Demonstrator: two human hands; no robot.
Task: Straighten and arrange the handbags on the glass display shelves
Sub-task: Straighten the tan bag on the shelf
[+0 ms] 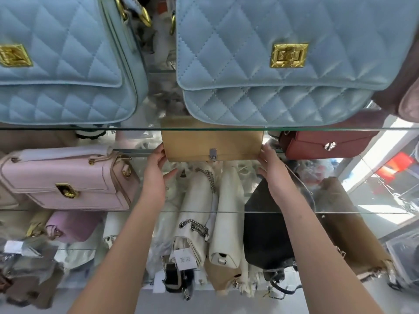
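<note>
Framing the tan handbag [213,145] from both ends, the two hands reach in at mid-frame, forearms rising from 6 o'clock.

The left hand [156,168] is at the bag's 9 o'clock end. Its fingers [159,152] lie extended against the side and its thumb is spread away beneath the lower corner. The right hand [272,171] mirrors it at the 3 o'clock end, fingers laid along that side and thumb apart below. Neither hand curls around the bag.

The bag stands upright, its silver clasp [212,154] facing the camera, just below the top glass shelf [136,128]. Whether it rests on the glass edge behind it or is lifted clear cannot be told.

On the top shelf stand two quilted blue bags with gold clasps, one at 11 o'clock [63,64] and one at 1 o'clock [283,64].

A pink bag [68,177] sits at 9 o'clock of the tan one, and a red-brown bag [324,143] just beside it at 3 o'clock.

Below, toward 6 o'clock, white bags [199,200] with chain straps lie packed beside a black bag [265,223] and a brown bag [349,223].
</note>
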